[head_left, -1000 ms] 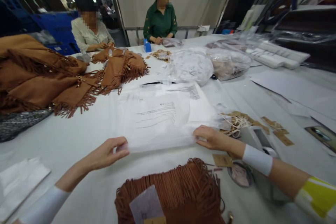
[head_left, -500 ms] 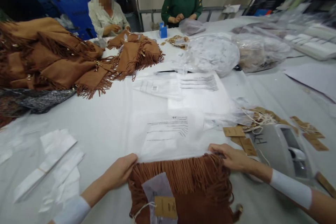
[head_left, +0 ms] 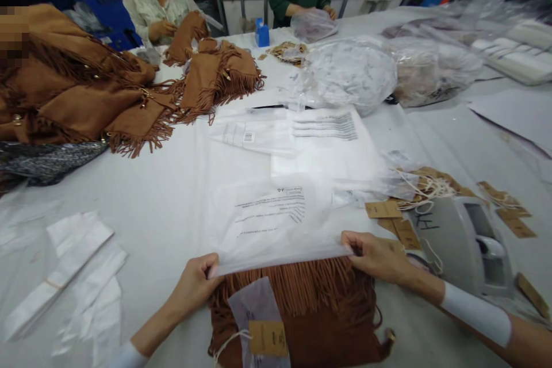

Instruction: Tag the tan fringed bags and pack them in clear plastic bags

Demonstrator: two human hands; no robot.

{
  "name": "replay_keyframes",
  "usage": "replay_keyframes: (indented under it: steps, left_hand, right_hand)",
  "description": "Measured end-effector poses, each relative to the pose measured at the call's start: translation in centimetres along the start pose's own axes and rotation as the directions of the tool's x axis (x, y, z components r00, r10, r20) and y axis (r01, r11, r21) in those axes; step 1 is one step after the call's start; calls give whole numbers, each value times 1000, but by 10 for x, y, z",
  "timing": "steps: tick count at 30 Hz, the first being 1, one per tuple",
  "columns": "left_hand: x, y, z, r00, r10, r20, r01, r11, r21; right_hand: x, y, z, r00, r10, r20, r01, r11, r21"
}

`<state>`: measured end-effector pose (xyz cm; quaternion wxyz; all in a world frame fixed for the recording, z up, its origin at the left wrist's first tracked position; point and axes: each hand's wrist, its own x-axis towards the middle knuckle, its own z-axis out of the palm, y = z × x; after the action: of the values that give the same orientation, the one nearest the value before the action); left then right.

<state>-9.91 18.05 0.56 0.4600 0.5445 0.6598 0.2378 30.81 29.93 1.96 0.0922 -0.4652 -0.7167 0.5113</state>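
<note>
A clear plastic bag with printed text lies on the table, its near edge pulled over the fringed end of a brown suede bag. My left hand pinches the left corner of the plastic bag's edge. At the right corner, my right hand is closed on the same edge, close above the fringe. A cardboard tag on a white string and a small translucent pouch rest on the brown bag. The lower part of the brown bag runs out of view.
A grey tape dispenser stands right, beside loose cardboard tags. White paper strips lie left. Brown fringed bags are heaped at the far left, plastic-wrapped bundles at the back. Two people work across the table.
Both hands now pinch the plastic bag's near edge, which has come forward over the fringe; before, they were at the brown bag's upper corners. The camera view has shifted slightly.
</note>
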Motion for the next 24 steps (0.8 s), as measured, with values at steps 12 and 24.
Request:
replay_keyframes:
  steps: [12,24]
  left_hand:
    - [-13,50,-25,997,-19,80,22,999,-37]
    - [-65,1,2,835,494,242,-537,637,552]
  right_hand:
    - [-17,1,-4,976,-218,-20,201,931,-306]
    - [-58,13,15,946,-292,144,321,911,-260]
